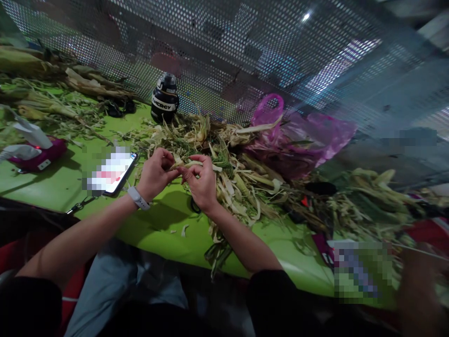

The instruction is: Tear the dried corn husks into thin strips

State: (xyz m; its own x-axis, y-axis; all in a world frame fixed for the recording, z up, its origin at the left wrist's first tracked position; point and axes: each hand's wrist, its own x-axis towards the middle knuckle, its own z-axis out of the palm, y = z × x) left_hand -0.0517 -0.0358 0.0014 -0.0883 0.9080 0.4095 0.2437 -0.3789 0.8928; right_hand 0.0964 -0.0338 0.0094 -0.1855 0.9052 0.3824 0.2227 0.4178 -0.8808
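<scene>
Over the green table [154,238], my left hand [154,175] and my right hand [201,180] meet almost fingertip to fingertip. Both are closed in a pinch on a thin, pale yellow-green husk strip [191,164], which runs between the fingers. A grey-white band circles my left wrist. Just behind and to the right of my hands spreads a heap of loose husk strips and leaves [242,187], some dry and brown, some green. Two small scraps [184,230] lie on the table below my hands.
A lit phone [117,171] and a purple power strip [40,154] with plugs lie left. A black bottle [164,100] stands behind, a pink plastic bag [298,140] right. More husks [52,100] cover the back left. Perforated metal [224,56] rises behind; a blurred arm [419,281] shows far right.
</scene>
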